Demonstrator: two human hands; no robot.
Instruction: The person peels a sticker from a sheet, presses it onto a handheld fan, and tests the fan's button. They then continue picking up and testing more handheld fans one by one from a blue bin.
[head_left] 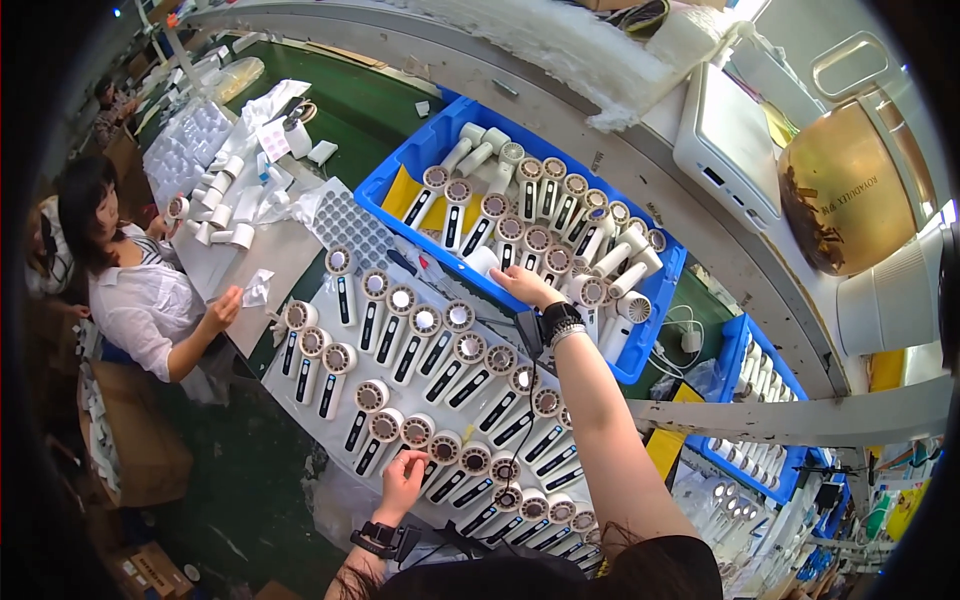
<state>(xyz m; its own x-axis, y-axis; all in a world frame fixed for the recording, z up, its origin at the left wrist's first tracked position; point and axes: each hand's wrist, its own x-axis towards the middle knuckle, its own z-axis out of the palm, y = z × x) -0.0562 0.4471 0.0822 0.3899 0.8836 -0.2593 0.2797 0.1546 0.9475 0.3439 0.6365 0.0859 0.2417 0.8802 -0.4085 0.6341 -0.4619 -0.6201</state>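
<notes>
My right hand [526, 288] reaches over the near rim of a blue crate [405, 236], its fingers closed on a white handheld fan [482, 262]. Most of that fan is hidden by the hand and rim. Inside the crate, several white handheld fans [537, 238] with round grilles and dark handle strips stand or lean close together. My left hand [402, 486] is low over the table, thumb and fingers curled together next to a fan [418, 431] in the nearer rows. Whatever those fingers pinch is hidden. Rows of similar fans [425, 320] lie on the pale table covering between my hands.
At left, a co-worker [150, 300] sits by white parts [225, 200] and a grey dimpled tray [352, 232]. More blue crates [735, 345] with fans stand at right, past a white cable adapter [690, 341]. A glass teapot [850, 190] is on the upper shelf. A thin black cable crosses the fans.
</notes>
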